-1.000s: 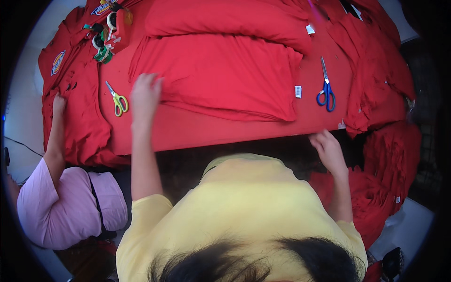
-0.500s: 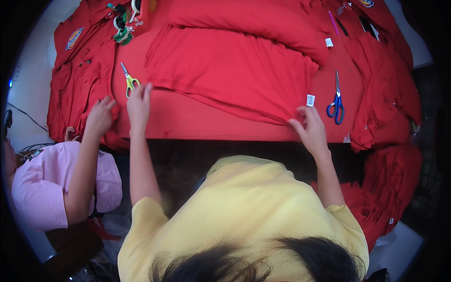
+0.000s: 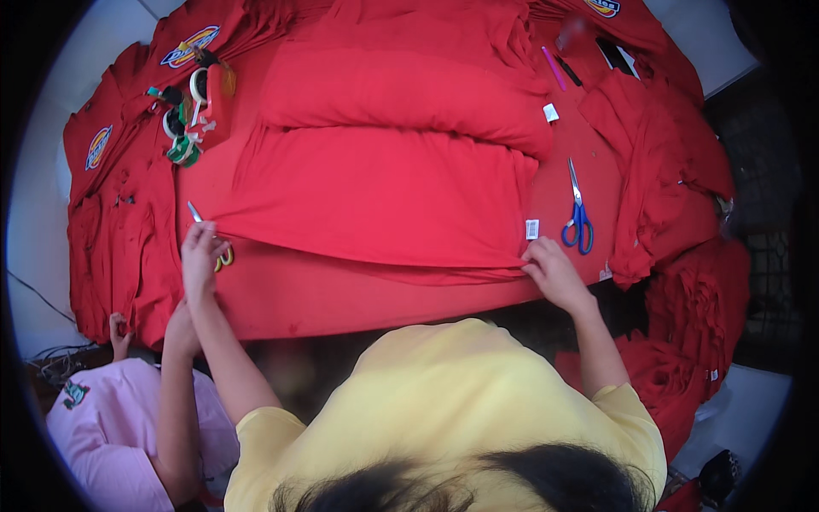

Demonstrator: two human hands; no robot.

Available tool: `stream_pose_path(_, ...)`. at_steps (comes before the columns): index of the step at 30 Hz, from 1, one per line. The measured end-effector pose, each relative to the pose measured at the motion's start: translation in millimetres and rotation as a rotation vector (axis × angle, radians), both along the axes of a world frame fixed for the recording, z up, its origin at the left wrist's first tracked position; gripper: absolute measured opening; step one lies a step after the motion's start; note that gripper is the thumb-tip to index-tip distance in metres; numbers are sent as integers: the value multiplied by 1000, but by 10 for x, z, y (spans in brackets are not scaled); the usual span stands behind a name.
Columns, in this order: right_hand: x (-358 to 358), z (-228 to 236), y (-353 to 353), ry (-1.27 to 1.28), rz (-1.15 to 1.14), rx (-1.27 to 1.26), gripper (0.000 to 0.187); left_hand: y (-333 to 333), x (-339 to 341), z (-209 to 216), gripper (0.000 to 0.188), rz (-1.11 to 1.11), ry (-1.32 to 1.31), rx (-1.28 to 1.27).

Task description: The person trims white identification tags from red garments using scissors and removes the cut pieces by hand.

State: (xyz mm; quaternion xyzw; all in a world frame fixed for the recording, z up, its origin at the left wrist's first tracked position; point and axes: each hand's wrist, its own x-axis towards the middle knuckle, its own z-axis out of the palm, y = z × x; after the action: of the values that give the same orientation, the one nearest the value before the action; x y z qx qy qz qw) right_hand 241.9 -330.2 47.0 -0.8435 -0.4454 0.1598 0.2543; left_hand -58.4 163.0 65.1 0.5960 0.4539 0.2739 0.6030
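A red shirt (image 3: pixel 375 196) lies spread across the red-topped table, its near edge drawn out between my two hands. My left hand (image 3: pixel 200 256) pinches the left corner, partly covering yellow-handled scissors (image 3: pixel 224 256). At the opposite corner my right hand (image 3: pixel 550 266) grips the hem between thumb and fingers, just below a small white barcode tag (image 3: pixel 532 229). Behind the spread part lies a thick red fold of cloth (image 3: pixel 401 94). Blue-handled scissors (image 3: pixel 578 230) rest to the right of my right hand.
Tape rolls and a dispenser (image 3: pixel 192 119) stand at the back left. Red garments (image 3: pixel 128 239) hang over the left side, with more red cloth (image 3: pixel 657 179) at the right. A pink pen (image 3: pixel 554 68) lies at the back. A co-worker in a pink shirt (image 3: pixel 115 435) is close on my left.
My left hand has taken hold of the shirt's left corner, and the near edge is pulled straighter. My right hand keeps its grip. The co-worker's near hand has drawn back toward the table edge.
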Motion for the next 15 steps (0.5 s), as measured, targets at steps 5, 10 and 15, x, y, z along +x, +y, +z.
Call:
stream_pose_path(5,792,829,466,432,-321,420,14,735,773,608,17,-167,-393,68)
stream_pose_path(10,2175,789,1251,334,-523,843,21,1105,2347,804,56,-355,-221,457)
stream_pose_path(15,2282,-382,1799,-449,-396,355,58,615,3064,-52,63,-245,855,774)
